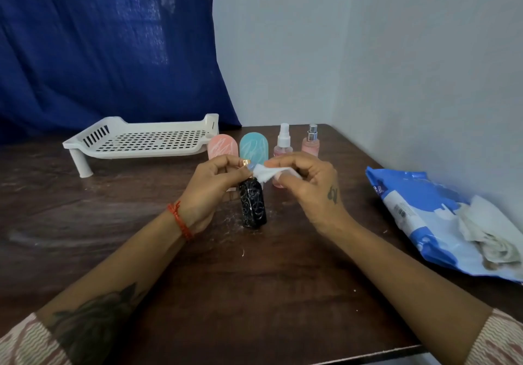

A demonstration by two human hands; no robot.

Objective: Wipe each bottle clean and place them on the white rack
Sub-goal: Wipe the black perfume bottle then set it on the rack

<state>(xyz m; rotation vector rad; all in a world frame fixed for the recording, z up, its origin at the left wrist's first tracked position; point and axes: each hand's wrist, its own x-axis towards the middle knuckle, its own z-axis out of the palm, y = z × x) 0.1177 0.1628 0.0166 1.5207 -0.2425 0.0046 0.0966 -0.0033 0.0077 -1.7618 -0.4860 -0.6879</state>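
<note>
White rack (141,141) holds nothing yet: left hand (209,192) clasps the black bottle (252,204), right hand (308,180) pinches a wipe (266,173), four bottles wait.

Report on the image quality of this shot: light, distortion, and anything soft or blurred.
Head view: dim, bluish, even light with no hard shadows; wide-angle bend bows the table edges and stretches the forearms near the corners; faint sheen streaks on the tabletop at left; the wipe and the fingers of the right hand are slightly smeared; the black bottle and white rack read fairly sharp.
</note>
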